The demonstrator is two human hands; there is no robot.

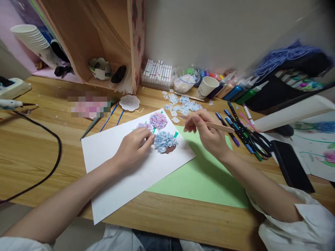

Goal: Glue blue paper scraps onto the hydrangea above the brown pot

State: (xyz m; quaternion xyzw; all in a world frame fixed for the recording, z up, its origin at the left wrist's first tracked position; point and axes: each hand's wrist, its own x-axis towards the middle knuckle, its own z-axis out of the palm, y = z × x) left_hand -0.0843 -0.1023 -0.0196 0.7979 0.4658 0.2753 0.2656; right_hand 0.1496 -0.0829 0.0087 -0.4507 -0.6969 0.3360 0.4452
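A white sheet of paper (115, 184) lies at an angle on the table. On it are pink-purple flower heads (158, 120) and a larger blue flower head (164, 139) built up from small paper pieces, with a bare brownish patch at its lower edge. My left hand (134, 144) rests on the sheet just left of the blue flower, thumb and forefinger a little apart, holding nothing that I can see. To the right, my right hand (208, 130) is raised over a green sheet (199, 181). Its fingers close around a flat wooden craft stick (220, 127).
Behind the sheet lie scattered pale-blue paper scraps (187, 104). Markers (158, 71), a tub of white material (185, 79) and a paper cup (208, 86) stand along the wall. Pens (239, 130), scissors (261, 144) and a phone (290, 165) are right; a cable (59, 153) curves left.
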